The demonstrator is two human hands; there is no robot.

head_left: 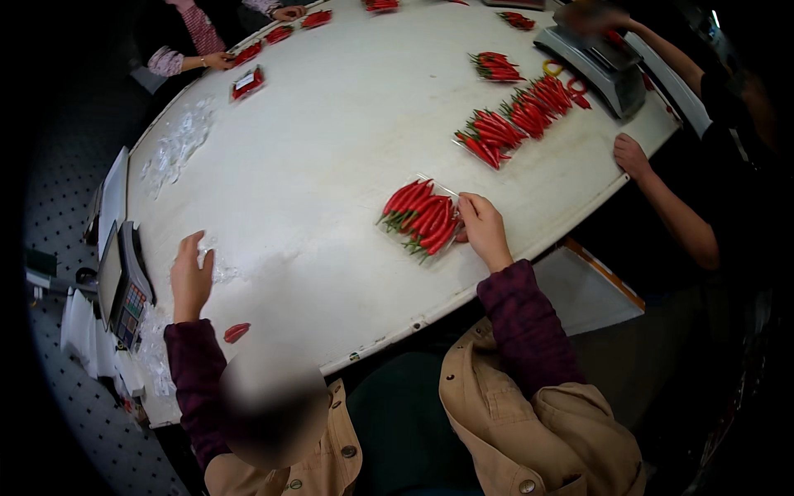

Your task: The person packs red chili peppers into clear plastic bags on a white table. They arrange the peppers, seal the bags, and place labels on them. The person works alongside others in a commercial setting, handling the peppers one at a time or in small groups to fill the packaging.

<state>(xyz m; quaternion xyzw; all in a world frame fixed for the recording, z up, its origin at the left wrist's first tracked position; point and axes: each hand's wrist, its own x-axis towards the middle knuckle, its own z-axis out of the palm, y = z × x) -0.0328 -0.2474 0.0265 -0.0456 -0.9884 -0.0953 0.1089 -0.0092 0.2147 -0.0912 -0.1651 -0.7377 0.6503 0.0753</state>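
Note:
My right hand point(485, 227) grips the right edge of a clear plastic tray point(424, 178) of red chillies point(420, 217) with green stems, low over the white table or resting on it; I cannot tell which. Thumb and fingers close on the rim. To the left, my left hand point(192, 273) has its thumb and fingers apart, beside some crumpled clear plastic film point(222, 266). Whether the fingertips touch the film is hard to see. A small loose piece of red chilli point(236, 332) lies near my left wrist.
More chilli trays point(490, 136) line the right side, near a scale point(608, 70) where a co-worker's hand point(633, 155) rests on the edge. Clear plastic bags point(179, 147) and another scale point(124, 289) are at left. Another person's hand point(218, 61) touches packs at the far left.

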